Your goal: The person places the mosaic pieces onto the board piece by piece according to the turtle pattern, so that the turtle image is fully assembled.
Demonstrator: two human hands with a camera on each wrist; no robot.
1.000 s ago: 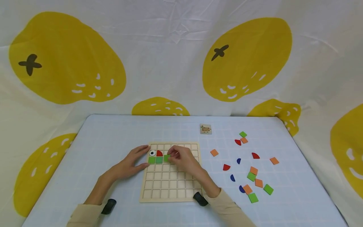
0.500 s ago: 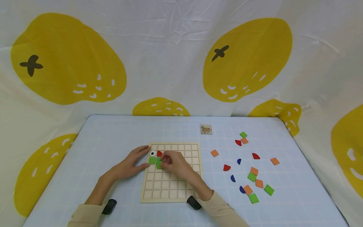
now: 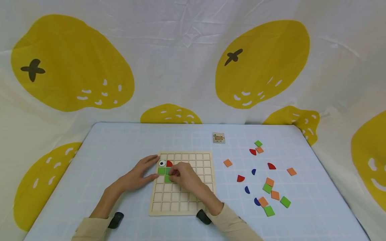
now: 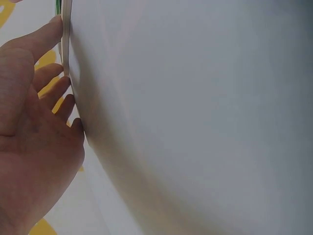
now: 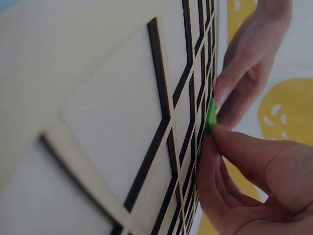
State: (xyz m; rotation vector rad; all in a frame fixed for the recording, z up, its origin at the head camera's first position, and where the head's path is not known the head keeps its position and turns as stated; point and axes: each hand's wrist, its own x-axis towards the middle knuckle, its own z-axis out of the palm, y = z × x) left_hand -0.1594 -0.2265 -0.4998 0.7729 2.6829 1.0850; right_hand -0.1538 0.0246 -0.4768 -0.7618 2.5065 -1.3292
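Observation:
A wooden grid board (image 3: 181, 213) lies on the table, its cells mostly bare. In its upper left sit a white eye tile (image 3: 162, 163), a red quarter-circle tile (image 3: 169, 163) and two green square tiles, one of them at the left edge (image 3: 161, 171). My right hand (image 3: 187, 177) pinches another green square tile (image 5: 212, 115) between thumb and fingers, low over the third row of cells. My left hand (image 3: 137, 174) rests at the board's left edge with fingers extended; in the left wrist view its fingertips (image 4: 57, 24) touch the board's side.
Loose orange squares (image 3: 228, 163), green squares (image 3: 285, 202), red quarter circles (image 3: 240, 178) and blue half circles (image 3: 247, 189) lie scattered on the table right of the board. A small picture card (image 3: 218, 137) lies behind the board. A lemon-print cloth (image 3: 181, 67) hangs behind the table.
My right hand has moved left and toward me with the green square tile, from the second row's third cell to the third row's second cell. The left hand has stayed put.

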